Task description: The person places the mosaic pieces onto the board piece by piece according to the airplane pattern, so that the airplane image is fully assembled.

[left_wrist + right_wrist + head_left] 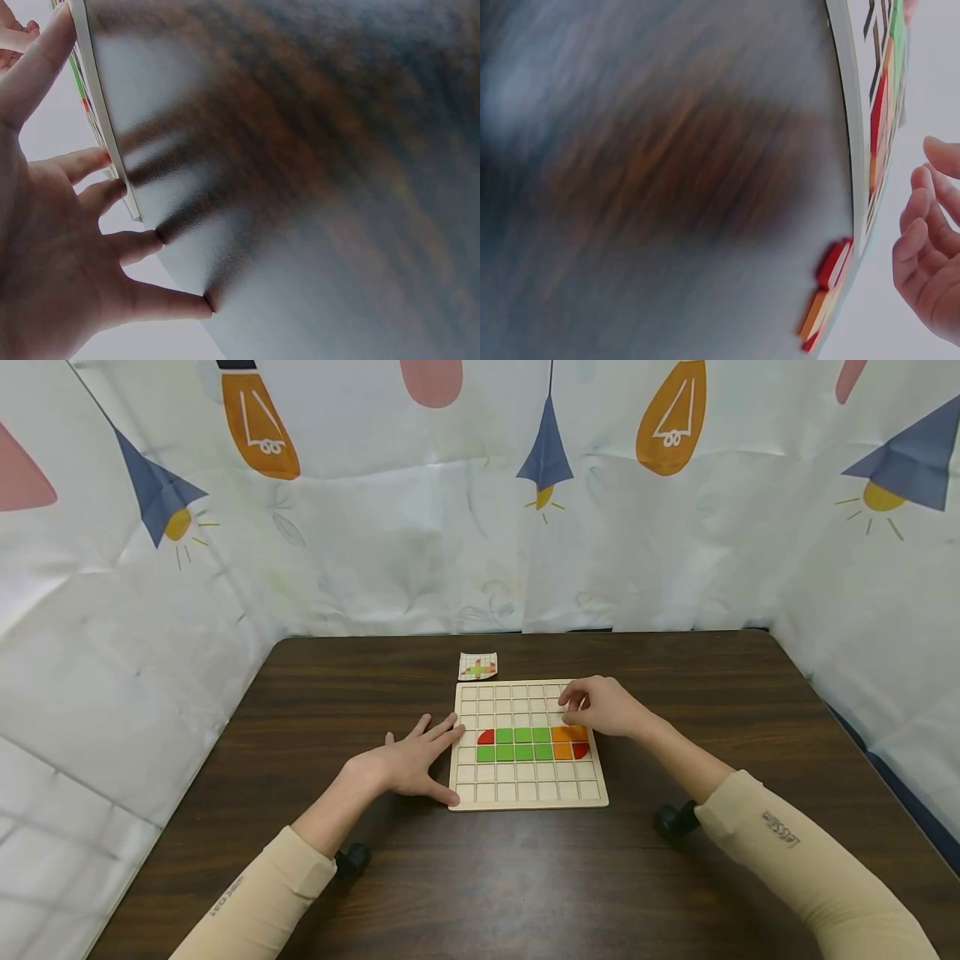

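Observation:
A pale wooden grid board [506,793] lies on the table. Two rows of green tiles [522,744] cross its middle, with a red rounded tile [486,737] at the left end. Orange tiles [562,751] and another red rounded tile [581,750] sit at the right end. My left hand [408,766] is spread at the board's left side, thumb at the near corner and fingertips along the edge. My right hand [603,706] hovers over the board's upper right, fingers loosely bent, thumb apart from them in the right wrist view [934,255]; nothing shows between them.
A small card [477,667] with a coloured grid pattern lies behind the board. Loose red [834,262] and orange pieces [814,313] lie on the table beside the board in the right wrist view. A printed curtain [420,552] hangs behind the brown table [525,877].

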Available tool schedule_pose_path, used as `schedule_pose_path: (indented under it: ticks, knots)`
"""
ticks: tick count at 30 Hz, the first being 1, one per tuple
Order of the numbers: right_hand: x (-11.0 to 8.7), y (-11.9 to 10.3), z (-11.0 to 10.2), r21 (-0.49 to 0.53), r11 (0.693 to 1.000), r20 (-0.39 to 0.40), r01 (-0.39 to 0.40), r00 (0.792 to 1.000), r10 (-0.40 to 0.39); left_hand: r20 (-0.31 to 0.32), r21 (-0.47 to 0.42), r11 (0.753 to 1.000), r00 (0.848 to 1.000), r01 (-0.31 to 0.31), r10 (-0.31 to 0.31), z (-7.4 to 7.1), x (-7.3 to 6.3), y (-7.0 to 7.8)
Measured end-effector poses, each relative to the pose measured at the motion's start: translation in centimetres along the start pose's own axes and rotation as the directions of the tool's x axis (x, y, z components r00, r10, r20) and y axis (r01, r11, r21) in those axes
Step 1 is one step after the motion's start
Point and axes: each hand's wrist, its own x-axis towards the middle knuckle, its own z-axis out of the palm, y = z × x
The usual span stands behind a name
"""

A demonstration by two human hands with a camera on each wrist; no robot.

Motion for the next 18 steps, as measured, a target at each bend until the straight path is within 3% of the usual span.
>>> schedule_pose_path:
  ticks: [18]
  knots:
    - [-1.3, 5.5, -3.6, 0.041, 0.985, -0.069, -0.166, 0.983, 0.168, 0.005, 0.000, 1.000, 1.000, 0.003, -0.003, 0.0, 0.0, 0.0]
